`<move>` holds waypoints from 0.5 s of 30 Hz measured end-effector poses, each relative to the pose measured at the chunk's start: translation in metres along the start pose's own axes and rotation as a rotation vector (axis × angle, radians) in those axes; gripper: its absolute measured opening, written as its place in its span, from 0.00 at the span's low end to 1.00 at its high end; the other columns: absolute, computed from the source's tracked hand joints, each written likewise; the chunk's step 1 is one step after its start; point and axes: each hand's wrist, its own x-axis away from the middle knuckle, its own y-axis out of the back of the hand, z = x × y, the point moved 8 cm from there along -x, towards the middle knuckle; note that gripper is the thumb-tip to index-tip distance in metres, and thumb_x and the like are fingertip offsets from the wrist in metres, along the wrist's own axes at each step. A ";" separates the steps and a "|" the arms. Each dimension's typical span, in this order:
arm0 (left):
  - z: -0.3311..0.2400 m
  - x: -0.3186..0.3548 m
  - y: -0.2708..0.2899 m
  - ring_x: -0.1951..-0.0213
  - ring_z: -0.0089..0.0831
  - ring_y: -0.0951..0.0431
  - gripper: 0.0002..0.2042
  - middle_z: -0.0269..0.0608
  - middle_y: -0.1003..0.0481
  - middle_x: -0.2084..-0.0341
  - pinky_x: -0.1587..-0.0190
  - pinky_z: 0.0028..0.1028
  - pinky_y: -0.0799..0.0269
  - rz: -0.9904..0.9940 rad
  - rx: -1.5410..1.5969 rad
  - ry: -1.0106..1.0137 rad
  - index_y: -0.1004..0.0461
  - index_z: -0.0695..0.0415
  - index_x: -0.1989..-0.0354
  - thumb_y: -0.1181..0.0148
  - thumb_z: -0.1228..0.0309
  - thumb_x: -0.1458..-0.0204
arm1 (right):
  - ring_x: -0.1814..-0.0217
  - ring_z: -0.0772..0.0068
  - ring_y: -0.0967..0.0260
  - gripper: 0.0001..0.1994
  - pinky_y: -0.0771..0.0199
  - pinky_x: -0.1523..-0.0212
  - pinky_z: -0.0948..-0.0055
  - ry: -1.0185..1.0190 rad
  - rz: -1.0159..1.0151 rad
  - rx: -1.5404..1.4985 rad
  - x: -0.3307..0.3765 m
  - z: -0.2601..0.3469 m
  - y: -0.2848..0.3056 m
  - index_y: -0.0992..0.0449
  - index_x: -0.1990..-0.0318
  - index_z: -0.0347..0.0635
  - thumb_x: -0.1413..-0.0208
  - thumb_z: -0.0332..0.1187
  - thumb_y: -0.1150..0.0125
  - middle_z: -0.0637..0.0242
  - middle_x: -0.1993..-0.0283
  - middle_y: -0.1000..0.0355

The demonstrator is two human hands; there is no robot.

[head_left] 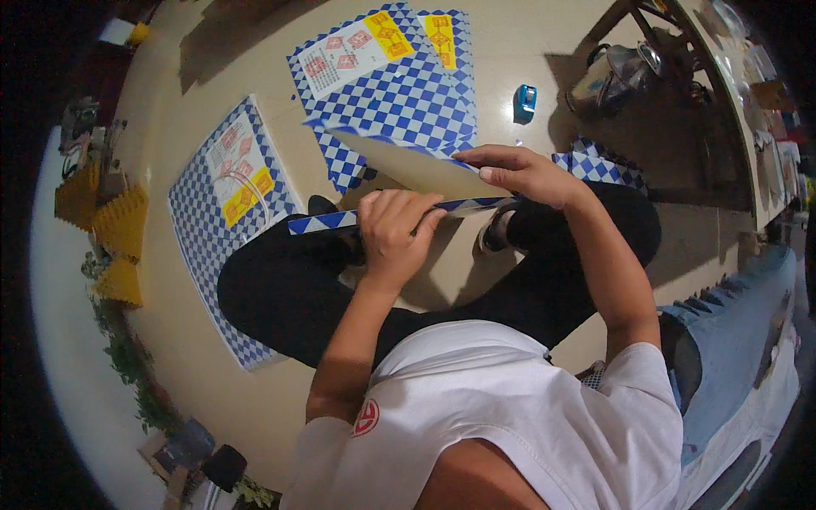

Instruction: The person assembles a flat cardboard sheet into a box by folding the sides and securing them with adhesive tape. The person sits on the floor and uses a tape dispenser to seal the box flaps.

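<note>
So from my end of the feed I've got both hands on one piece of blue-and-white checkered cardboard (pixel 416 166), held up between the knees, above the floor (pixel 433 276). It's folded: one panel slants up on the far side showing its pale inside, and a narrow checkered strip runs along the near side. My left hand (pixel 393 234) is gripping that near strip, knuckles up with the fingers wrapped over it. My right hand (pixel 535 174) has the right end of the far panel between thumb and fingers, fingers lying along the top edge. How hard it's squeezing, I can't tell.

Around it: a couple of overlapping flat sheets (pixel 382 110) in the same pattern lie just beyond, and a thick stack (pixel 202 246) of them sits by the left knee. A blue tape dispenser (pixel 526 104) is on the floor, far side, to the right, and some checkered pieces (pixel 595 161) are poking out beyond the right knee. Farther right there's a shiny metal pot (pixel 605 81) near the table legs.
</note>
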 end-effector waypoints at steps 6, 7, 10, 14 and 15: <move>-0.004 0.003 -0.001 0.59 0.38 0.23 0.11 0.36 0.21 0.65 0.49 0.38 0.36 0.026 0.020 -0.020 0.17 0.51 0.59 0.27 0.70 0.53 | 0.39 0.71 0.32 0.21 0.33 0.38 0.69 -0.072 0.079 0.026 0.005 0.001 -0.007 0.28 0.33 0.43 0.33 0.31 0.43 0.65 0.39 0.26; -0.004 0.003 -0.001 0.59 0.38 0.23 0.12 0.36 0.21 0.65 0.49 0.38 0.36 0.034 0.019 -0.025 0.17 0.51 0.58 0.27 0.70 0.53 | 0.40 0.71 0.32 0.21 0.33 0.38 0.70 -0.056 0.077 0.043 0.005 0.000 -0.008 0.28 0.34 0.43 0.33 0.31 0.44 0.65 0.40 0.26; -0.002 0.003 -0.002 0.59 0.39 0.23 0.16 0.37 0.21 0.64 0.49 0.38 0.36 0.040 0.021 -0.028 0.18 0.51 0.54 0.27 0.70 0.53 | 0.40 0.71 0.32 0.21 0.33 0.38 0.70 -0.030 0.071 0.111 0.005 0.001 -0.007 0.27 0.34 0.44 0.34 0.29 0.44 0.64 0.41 0.25; -0.003 0.004 -0.003 0.58 0.39 0.23 0.20 0.37 0.21 0.64 0.49 0.39 0.36 0.022 0.012 -0.030 0.19 0.50 0.48 0.27 0.69 0.53 | 0.41 0.72 0.31 0.22 0.33 0.38 0.70 -0.073 0.055 0.126 0.006 0.000 -0.005 0.27 0.33 0.46 0.34 0.27 0.44 0.63 0.41 0.24; -0.004 0.005 -0.003 0.58 0.39 0.23 0.21 0.37 0.22 0.64 0.49 0.40 0.36 0.022 0.002 -0.037 0.20 0.50 0.47 0.27 0.69 0.53 | 0.41 0.72 0.30 0.22 0.33 0.38 0.69 -0.071 0.060 0.143 0.007 0.002 -0.005 0.28 0.33 0.46 0.34 0.27 0.44 0.62 0.41 0.24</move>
